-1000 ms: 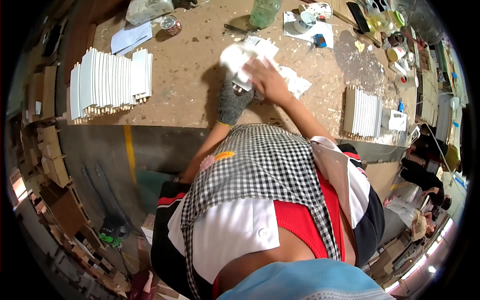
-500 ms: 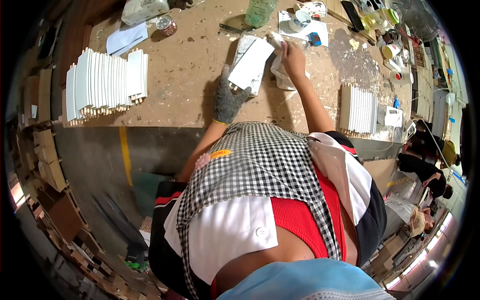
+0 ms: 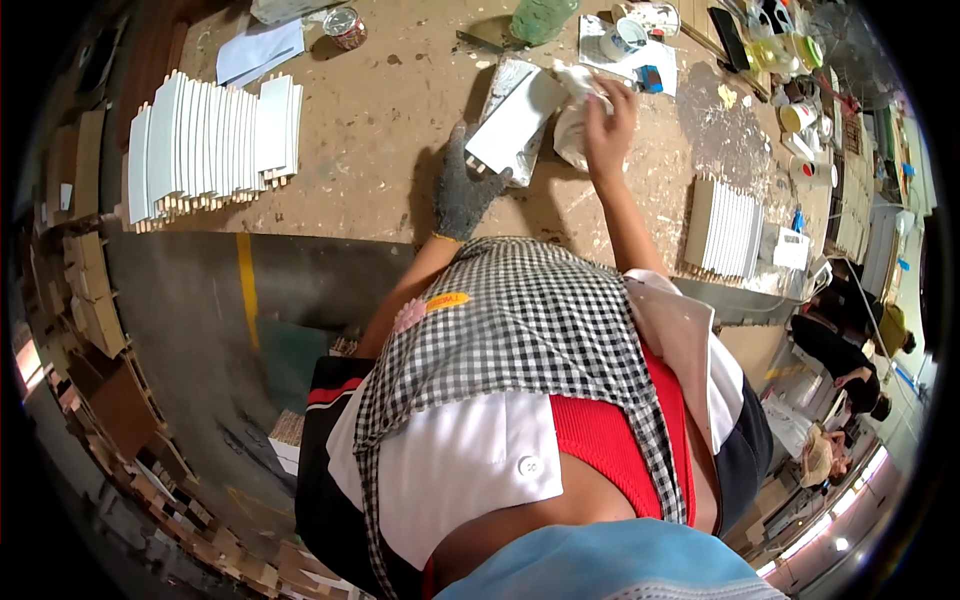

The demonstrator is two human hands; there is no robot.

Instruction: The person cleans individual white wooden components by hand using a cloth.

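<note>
In a grey work glove, my left hand [image 3: 466, 190] grips the near end of a white-painted wooden slat [image 3: 515, 125] with short pegs at its end. The slat lies tilted over a paint-smeared white block [image 3: 512, 72] on the workbench. My bare right hand [image 3: 610, 130] is closed on a crumpled white rag [image 3: 574, 80], just right of the slat's far end. Under that hand rests a whitish crumpled bundle [image 3: 570, 140]; whether it is part of the rag I cannot tell.
White slats stand in a row at the left [image 3: 215, 140], with a shorter row at the right [image 3: 722, 230]. Beyond are a can [image 3: 345, 28], a green plastic bottle [image 3: 543, 18], white paper [image 3: 260, 50] and a white cup [image 3: 625, 38]. Jars [image 3: 798, 117] line the right side.
My right hand and the rag have shifted slightly right and toward me, away from the slat's far end. My left hand keeps its grip on the slat. The whole view has shifted a little.
</note>
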